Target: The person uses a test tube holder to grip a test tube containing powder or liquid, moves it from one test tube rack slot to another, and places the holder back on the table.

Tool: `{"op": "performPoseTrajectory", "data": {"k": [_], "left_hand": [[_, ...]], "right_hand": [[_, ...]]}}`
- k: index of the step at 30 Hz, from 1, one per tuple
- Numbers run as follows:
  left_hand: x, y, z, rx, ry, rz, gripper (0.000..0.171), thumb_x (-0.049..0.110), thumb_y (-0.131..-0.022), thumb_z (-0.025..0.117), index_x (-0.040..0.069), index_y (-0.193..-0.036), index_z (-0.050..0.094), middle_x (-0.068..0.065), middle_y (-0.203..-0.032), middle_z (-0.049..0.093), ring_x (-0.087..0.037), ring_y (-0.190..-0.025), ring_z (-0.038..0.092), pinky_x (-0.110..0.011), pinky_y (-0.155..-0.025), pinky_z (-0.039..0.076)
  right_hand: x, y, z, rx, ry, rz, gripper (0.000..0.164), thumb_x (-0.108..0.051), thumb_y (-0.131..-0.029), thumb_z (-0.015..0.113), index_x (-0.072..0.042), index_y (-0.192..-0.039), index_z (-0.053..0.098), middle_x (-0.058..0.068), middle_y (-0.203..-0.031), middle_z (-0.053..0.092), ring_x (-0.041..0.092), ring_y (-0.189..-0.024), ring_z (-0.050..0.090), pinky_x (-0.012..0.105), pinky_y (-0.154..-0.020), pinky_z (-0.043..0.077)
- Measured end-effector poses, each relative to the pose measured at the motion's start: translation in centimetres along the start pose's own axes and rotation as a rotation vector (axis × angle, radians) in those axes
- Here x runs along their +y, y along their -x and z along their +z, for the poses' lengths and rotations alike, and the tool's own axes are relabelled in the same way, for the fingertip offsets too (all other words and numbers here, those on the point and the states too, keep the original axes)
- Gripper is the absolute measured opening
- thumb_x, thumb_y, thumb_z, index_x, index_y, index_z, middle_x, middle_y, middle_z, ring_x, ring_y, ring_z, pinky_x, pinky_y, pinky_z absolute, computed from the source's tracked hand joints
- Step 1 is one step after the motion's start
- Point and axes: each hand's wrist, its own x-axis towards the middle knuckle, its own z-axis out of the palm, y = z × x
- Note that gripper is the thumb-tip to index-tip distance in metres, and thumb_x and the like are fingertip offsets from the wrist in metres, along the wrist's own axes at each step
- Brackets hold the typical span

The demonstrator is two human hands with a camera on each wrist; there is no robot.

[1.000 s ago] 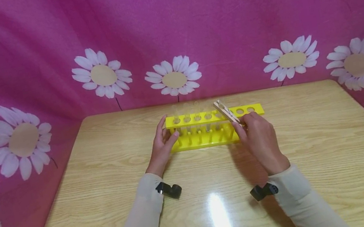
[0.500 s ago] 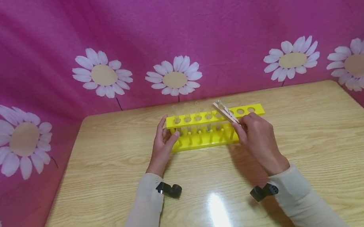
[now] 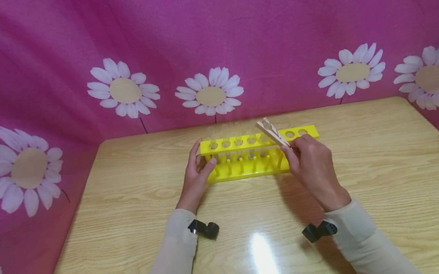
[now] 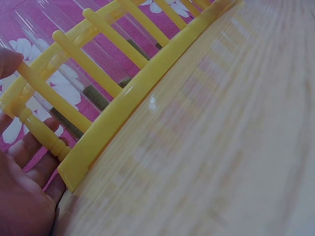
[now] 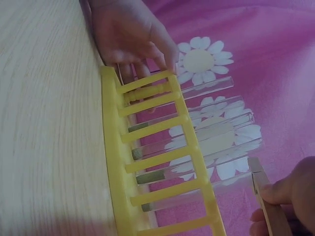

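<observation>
A yellow test tube rack (image 3: 246, 146) stands on the table, its upper bar pierced with round holes. Several clear glass test tubes (image 5: 216, 128) stand in its left part, with dark greenish matter at their bottoms (image 5: 150, 177). My left hand (image 3: 194, 180) holds the rack's left end, thumb in front and fingers behind the turned end post (image 4: 42, 130). In my right hand (image 3: 314, 164) I grip a wooden test tube clamp (image 3: 272, 133) tilted up to the left. Its tip is right at the mouth of the rightmost tube (image 5: 231, 184).
Upright yellow pegs (image 4: 88, 64) line the rack's front. To the right, holes (image 3: 303, 132) have no tubes. The wood-grain table (image 3: 127, 210) meets a pink cloth backdrop (image 3: 271, 26) with daisies behind the rack. Both wrists wear small black cameras (image 3: 204, 229).
The clamp in my right hand has tilted and risen slightly, and its end looks spread wider around the tube's mouth. The left hand and the rack stay as they were.
</observation>
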Motion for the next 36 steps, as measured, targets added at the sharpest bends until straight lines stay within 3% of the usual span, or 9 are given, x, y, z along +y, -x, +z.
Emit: {"op": "performPoseTrajectory", "data": {"k": [14, 36], "left_hand": [[0.0, 0.0, 0.1, 0.011, -0.022, -0.015, 0.068, 0.025, -0.097, 0.059, 0.038, -0.152, 0.022, -0.005, -0.144, 0.046, -0.024, -0.139, 0.033, -0.041, -0.112, 0.029], [0.1, 0.1, 0.1, -0.001, -0.009, -0.017, 0.068, 0.028, -0.096, 0.060, 0.038, -0.152, 0.022, -0.003, -0.144, 0.046, -0.025, -0.139, 0.034, -0.043, -0.111, 0.032]], "right_hand": [[-0.1, -0.2, -0.8, 0.061, -0.027, -0.039, 0.025, -0.018, -0.089, 0.070, 0.007, -0.084, 0.067, 0.015, -0.075, 0.059, 0.026, -0.062, 0.049, 0.035, -0.055, 0.042], [0.0, -0.5, -1.9, 0.120, -0.045, -0.026, 0.023, -0.017, -0.090, 0.069, 0.006, -0.089, 0.067, 0.012, -0.076, 0.056, 0.024, -0.061, 0.049, 0.034, -0.054, 0.045]]}}
